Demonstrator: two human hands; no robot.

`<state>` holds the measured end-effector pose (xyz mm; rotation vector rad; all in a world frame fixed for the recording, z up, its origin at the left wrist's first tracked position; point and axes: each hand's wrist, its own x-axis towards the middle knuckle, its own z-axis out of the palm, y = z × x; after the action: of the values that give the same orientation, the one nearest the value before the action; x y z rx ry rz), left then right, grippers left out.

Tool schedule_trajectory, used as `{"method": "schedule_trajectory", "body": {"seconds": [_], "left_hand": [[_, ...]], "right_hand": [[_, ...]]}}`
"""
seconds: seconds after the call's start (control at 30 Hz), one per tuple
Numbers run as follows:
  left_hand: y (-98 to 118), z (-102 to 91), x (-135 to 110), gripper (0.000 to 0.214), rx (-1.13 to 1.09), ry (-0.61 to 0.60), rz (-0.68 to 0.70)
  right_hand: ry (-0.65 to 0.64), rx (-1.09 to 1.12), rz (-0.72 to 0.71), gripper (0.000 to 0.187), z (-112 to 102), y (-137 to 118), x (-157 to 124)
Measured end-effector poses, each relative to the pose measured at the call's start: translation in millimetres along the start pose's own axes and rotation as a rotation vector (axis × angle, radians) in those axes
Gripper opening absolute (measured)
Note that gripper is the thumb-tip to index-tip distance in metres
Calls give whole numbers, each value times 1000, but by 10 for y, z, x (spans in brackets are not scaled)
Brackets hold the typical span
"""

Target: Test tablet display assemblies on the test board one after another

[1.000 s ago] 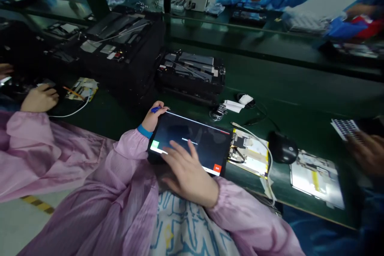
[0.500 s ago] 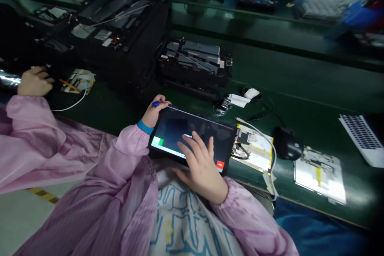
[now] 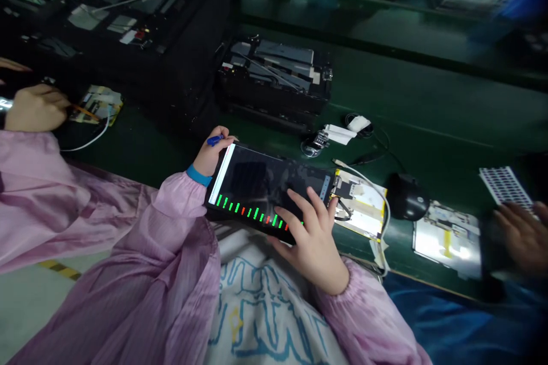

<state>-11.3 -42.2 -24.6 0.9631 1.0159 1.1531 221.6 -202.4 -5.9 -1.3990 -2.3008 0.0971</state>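
A black tablet point(image 3: 252, 179) lies tilted in front of my body, its lit screen showing rows of green and red text and a white strip along the left. My left hand point(image 3: 210, 151) is closed on its upper left corner, and a small blue object point(image 3: 214, 140), perhaps a pen, is also held between the fingers. My right hand point(image 3: 314, 239) is spread over the screen's lower right part; whether a fingertip touches the glass, I cannot tell. Beside the tablet's right edge lies a silver and yellow-edged device part point(image 3: 359, 205) with a short black cable at its left side.
Stacks of black device parts point(image 3: 274, 80) stand behind the tablet. To the right are a black round object point(image 3: 406, 197), a silver panel point(image 3: 447, 239) and a co-worker's hand point(image 3: 524, 234) on a white key sheet point(image 3: 505, 185). Another co-worker's hand point(image 3: 36, 108) is at left.
The screen has switched from a dark page with green and red squares to rows of coloured text. My right hand has shifted right. A co-worker's hand has appeared at far right.
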Motion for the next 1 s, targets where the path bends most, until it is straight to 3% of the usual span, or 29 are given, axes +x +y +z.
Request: {"method": "schedule_trajectory", "body": {"seconds": [0.2, 0.6, 0.8, 0.9, 1.0], "left_hand": [[6, -3, 3, 31, -6, -11, 2], [18, -6, 6, 34, 18, 18, -22], [57, -24, -79, 37, 15, 52, -64], [47, -46, -98, 38, 1, 56, -57], [43, -49, -115, 38, -21, 68, -48]], "right_hand": [[54, -64, 10, 30, 59, 51, -178], [36, -56, 6, 30, 73, 69, -164], [106, -18, -43, 18, 133, 48, -121], [131, 37, -86, 27, 57, 57, -37], [192, 172, -158, 29, -168, 37, 89]]}}
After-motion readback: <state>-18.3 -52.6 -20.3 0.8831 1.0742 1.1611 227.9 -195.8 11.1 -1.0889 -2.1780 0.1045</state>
